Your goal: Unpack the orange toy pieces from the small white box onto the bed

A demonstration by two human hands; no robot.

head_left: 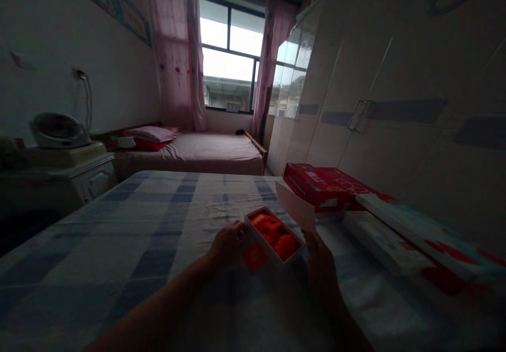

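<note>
A shallow white box (255, 228) lies on the bed in front of me, filled with crinkled orange-red flower-like pieces (274, 231). My left hand (227, 244) is at the box's left corner, its fingers loosely bent and nothing visible in them; whether the fingertips touch the box I cannot tell. My right hand (318, 254) pinches the lower corner of a pale flat panel (296, 208), like a lid or card, held tilted up beside the box's right side. Between my left hand and the box lies a small red square packet (254, 257), flat on the sheet.
A large red box (320, 183) stands beyond the pale panel. Farther right are a long white open box (385, 238) and red and white packaging (435, 236). The blue-and-white checked sheet (158, 220) covers the bed. Tall wardrobes (375, 78) line the right wall.
</note>
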